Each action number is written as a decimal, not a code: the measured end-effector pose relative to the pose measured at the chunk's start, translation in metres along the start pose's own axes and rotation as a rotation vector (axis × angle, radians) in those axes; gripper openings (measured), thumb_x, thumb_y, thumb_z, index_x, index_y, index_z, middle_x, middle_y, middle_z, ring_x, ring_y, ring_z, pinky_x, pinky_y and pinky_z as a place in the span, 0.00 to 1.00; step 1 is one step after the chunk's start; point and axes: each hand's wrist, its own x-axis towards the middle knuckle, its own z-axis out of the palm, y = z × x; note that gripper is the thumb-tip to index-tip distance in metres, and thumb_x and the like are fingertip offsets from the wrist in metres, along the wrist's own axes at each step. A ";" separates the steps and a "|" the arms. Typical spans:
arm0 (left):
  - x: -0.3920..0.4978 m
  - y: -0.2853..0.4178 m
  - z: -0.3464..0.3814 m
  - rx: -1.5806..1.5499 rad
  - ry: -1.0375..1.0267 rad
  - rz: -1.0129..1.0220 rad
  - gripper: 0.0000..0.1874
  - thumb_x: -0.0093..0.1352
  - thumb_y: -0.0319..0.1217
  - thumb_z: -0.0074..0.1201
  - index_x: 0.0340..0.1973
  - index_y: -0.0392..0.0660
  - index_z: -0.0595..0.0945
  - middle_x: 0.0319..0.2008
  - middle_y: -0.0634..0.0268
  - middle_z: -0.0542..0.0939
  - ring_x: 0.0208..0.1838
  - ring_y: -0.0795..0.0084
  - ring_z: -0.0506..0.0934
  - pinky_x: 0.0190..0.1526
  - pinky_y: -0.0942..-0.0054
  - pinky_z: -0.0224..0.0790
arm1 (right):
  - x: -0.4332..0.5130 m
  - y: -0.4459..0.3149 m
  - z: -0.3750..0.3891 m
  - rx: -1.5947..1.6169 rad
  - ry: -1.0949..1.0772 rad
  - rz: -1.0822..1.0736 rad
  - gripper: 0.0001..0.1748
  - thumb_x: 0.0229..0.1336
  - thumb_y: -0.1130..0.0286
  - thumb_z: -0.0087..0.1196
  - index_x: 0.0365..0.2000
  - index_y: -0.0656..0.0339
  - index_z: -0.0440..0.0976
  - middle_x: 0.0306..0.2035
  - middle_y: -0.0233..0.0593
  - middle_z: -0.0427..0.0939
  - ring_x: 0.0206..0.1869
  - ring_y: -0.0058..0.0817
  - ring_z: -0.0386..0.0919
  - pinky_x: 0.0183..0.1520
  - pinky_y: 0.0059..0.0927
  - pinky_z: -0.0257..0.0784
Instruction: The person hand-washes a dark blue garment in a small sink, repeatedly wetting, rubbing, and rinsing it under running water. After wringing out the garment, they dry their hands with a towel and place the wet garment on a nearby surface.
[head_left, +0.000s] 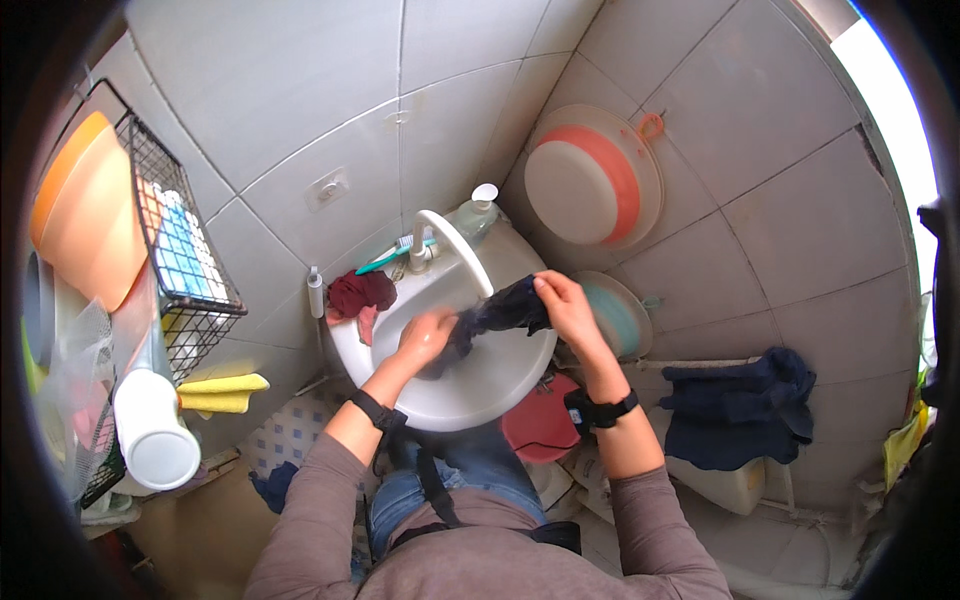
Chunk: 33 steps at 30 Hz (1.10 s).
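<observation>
A dark navy cloth (510, 309) is stretched between my two hands over the white washbasin (442, 409). My right hand (564, 304) pinches its upper right end, above the basin's right rim. Lower and to the left, my left hand (426, 336) looks wet and grips the other part, which hangs into the bowl; its fingertips are blurred. The white curved faucet (454, 240) arches over the bowl, its spout end just above the cloth. Whether water runs from it is hard to tell.
Maroon cloth (361, 292) lies on the basin's left rim. Behind the faucet are a teal-handled brush (382, 261) and a soap pump bottle (476, 217). Collapsible basins (581, 191) hang on the right wall. A wire basket (199, 300) juts from the left; navy fabric (739, 412) drapes at right.
</observation>
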 end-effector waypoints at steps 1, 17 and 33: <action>0.001 0.005 -0.005 -0.076 0.013 0.033 0.18 0.74 0.41 0.49 0.51 0.43 0.83 0.47 0.46 0.83 0.53 0.45 0.80 0.53 0.55 0.72 | 0.000 0.020 0.008 -0.159 0.008 0.027 0.15 0.71 0.64 0.53 0.45 0.67 0.79 0.38 0.44 0.85 0.43 0.34 0.83 0.48 0.33 0.74; -0.022 0.064 -0.072 -0.976 -0.048 -0.087 0.21 0.79 0.37 0.48 0.64 0.41 0.74 0.55 0.69 0.77 0.55 0.79 0.75 0.57 0.74 0.68 | -0.032 0.147 0.161 0.347 -0.319 0.619 0.20 0.66 0.73 0.51 0.57 0.62 0.73 0.49 0.42 0.81 0.49 0.34 0.78 0.57 0.35 0.73; -0.028 0.032 -0.036 -1.137 0.028 -0.103 0.08 0.82 0.34 0.44 0.48 0.45 0.75 0.44 0.73 0.75 0.50 0.81 0.74 0.58 0.75 0.68 | 0.001 0.114 0.122 0.293 -0.310 0.462 0.21 0.68 0.59 0.52 0.51 0.64 0.80 0.54 0.46 0.80 0.54 0.38 0.77 0.57 0.37 0.72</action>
